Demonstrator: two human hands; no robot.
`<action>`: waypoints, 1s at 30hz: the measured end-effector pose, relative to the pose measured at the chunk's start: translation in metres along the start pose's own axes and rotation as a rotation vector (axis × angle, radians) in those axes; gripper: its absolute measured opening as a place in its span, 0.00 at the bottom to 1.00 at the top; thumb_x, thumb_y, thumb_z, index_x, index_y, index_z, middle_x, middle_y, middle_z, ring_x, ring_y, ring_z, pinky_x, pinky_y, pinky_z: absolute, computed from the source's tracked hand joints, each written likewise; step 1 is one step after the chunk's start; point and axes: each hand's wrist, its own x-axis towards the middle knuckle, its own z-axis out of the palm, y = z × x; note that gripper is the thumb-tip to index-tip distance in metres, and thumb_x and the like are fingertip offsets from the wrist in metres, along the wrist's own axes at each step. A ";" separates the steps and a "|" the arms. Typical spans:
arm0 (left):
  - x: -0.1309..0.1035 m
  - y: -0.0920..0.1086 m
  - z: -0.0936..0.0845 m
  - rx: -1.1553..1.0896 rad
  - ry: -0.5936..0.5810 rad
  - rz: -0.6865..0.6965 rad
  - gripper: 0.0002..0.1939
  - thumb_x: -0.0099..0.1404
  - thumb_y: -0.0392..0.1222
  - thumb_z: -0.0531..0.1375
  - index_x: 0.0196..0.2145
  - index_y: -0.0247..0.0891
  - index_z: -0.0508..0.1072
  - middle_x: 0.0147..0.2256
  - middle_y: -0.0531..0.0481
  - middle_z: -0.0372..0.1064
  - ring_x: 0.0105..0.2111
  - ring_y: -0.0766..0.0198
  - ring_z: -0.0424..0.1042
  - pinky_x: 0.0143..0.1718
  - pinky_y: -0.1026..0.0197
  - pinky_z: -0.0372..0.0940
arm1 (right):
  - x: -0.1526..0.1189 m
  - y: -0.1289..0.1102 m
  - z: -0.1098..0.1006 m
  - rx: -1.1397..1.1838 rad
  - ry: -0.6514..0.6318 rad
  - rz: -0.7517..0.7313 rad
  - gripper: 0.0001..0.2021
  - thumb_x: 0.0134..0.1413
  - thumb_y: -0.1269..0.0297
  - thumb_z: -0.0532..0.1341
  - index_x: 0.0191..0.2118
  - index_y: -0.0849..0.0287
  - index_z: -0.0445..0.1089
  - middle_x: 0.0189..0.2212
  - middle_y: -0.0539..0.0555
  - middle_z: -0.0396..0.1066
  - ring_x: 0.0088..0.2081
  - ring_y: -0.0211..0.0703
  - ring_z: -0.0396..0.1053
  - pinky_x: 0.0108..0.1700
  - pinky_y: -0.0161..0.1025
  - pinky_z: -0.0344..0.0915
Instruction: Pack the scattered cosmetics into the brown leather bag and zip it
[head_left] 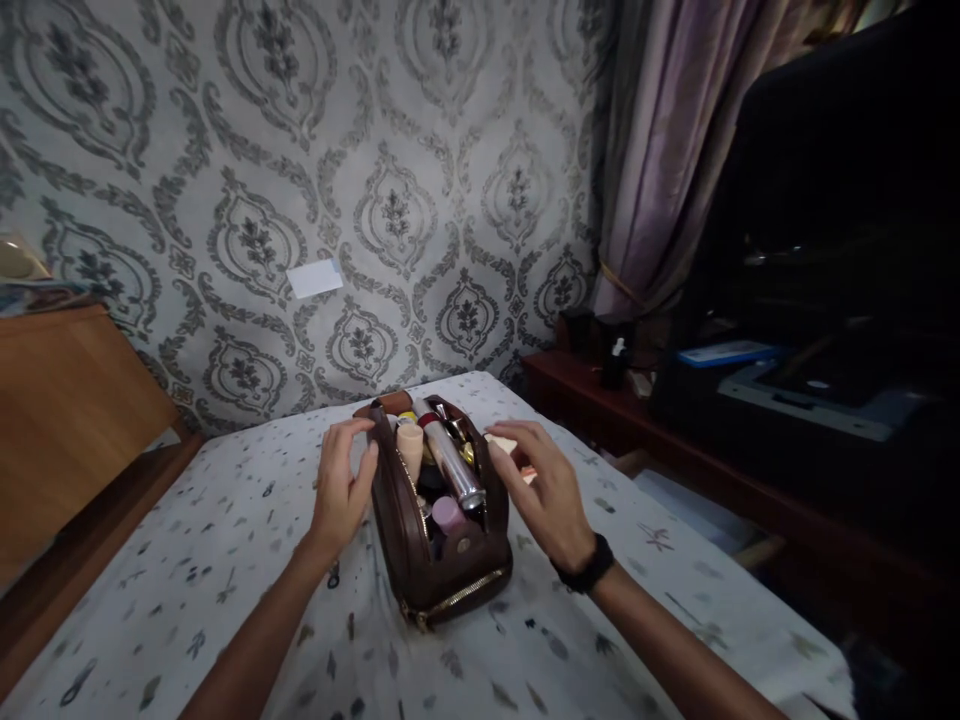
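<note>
A dark brown zippered cosmetic bag (472,570) stands unzipped on the patterned sheet, between my two hands. Inside it I see a shiny silver tube (454,462) with a dark red band, a beige bottle (410,450) and a pink-lilac cap (448,514), among several smaller items. My left hand (343,490) is at the bag's left rim, fingers curved and thumb apart, nothing seen in it. At the right rim is my right hand (546,490), wearing a black wristband, its thumb and fingers apart. A bright pale patch shows between them; I cannot make out what it is.
The bag rests on a bed with a white printed sheet (255,560). A wooden headboard (67,410) is on the left, a patterned wall (390,200) behind. To the right are a dark red shelf (555,385), a large black screen (825,220) and an open drawer (697,515).
</note>
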 end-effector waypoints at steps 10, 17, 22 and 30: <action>0.005 -0.035 0.048 -0.422 0.093 -0.553 0.22 0.71 0.54 0.51 0.57 0.42 0.66 0.64 0.45 0.61 0.65 0.57 0.57 0.68 0.53 0.48 | 0.064 0.049 0.048 0.525 -0.301 0.397 0.32 0.56 0.34 0.56 0.53 0.55 0.73 0.58 0.57 0.70 0.61 0.52 0.64 0.67 0.51 0.54; 0.002 -0.034 0.056 -0.406 0.045 -0.481 0.27 0.72 0.58 0.49 0.61 0.42 0.64 0.66 0.43 0.58 0.66 0.56 0.56 0.69 0.49 0.48 | 0.079 0.058 0.061 0.466 -0.489 0.285 0.29 0.55 0.47 0.64 0.59 0.54 0.69 0.61 0.57 0.67 0.62 0.51 0.63 0.68 0.52 0.52; 0.000 -0.039 0.058 -0.312 0.026 -0.438 0.26 0.73 0.57 0.47 0.61 0.43 0.65 0.65 0.43 0.60 0.65 0.57 0.58 0.68 0.50 0.51 | 0.080 0.059 0.069 0.233 -0.564 0.109 0.23 0.62 0.53 0.58 0.59 0.56 0.70 0.60 0.59 0.68 0.65 0.54 0.59 0.68 0.57 0.49; 0.001 -0.030 0.056 -0.387 0.048 -0.462 0.24 0.72 0.56 0.51 0.60 0.44 0.66 0.64 0.46 0.60 0.65 0.56 0.57 0.69 0.50 0.48 | 0.079 0.047 0.077 0.116 -0.570 0.123 0.20 0.63 0.57 0.57 0.58 0.55 0.71 0.59 0.57 0.69 0.67 0.55 0.54 0.70 0.56 0.47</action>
